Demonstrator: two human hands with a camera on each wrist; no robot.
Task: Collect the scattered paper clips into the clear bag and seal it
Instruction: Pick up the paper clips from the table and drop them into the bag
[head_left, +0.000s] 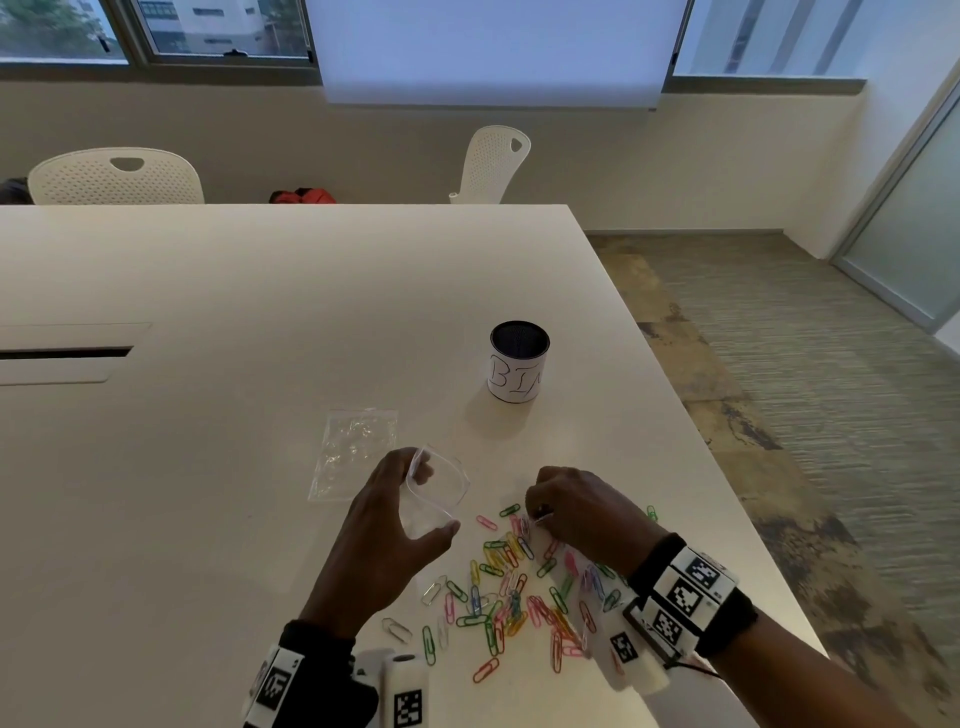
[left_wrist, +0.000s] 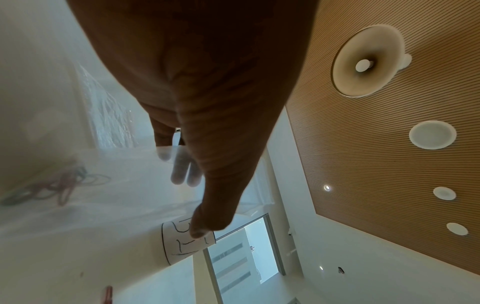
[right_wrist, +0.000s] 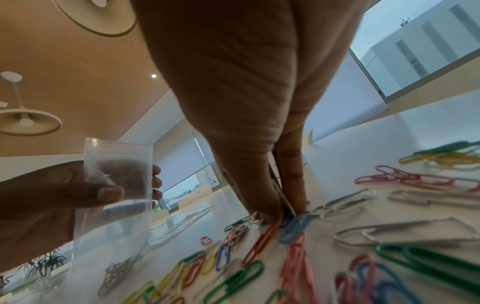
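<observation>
Several coloured and silver paper clips (head_left: 514, 587) lie scattered near the table's front right, and they fill the foreground of the right wrist view (right_wrist: 259, 257). My left hand (head_left: 436, 499) holds a small clear bag (head_left: 441, 483) upright just left of the pile, thumb and fingers keeping its mouth open. The bag (right_wrist: 116, 185) looks almost empty. Blurred clips show through its film (left_wrist: 52, 185); whether they are inside is unclear. My right hand (head_left: 537, 514) pinches a few clips at the pile's far edge, fingertips (right_wrist: 298, 197) down on the table beside a blue clip (right_wrist: 296, 224).
A white cup marked BIN (head_left: 518, 362) stands behind the hands. A second crinkled clear bag (head_left: 353, 452) lies flat left of it. The table's right edge (head_left: 727, 467) runs close to the pile. A cable slot (head_left: 67, 353) sits far left. Chairs stand beyond the far edge.
</observation>
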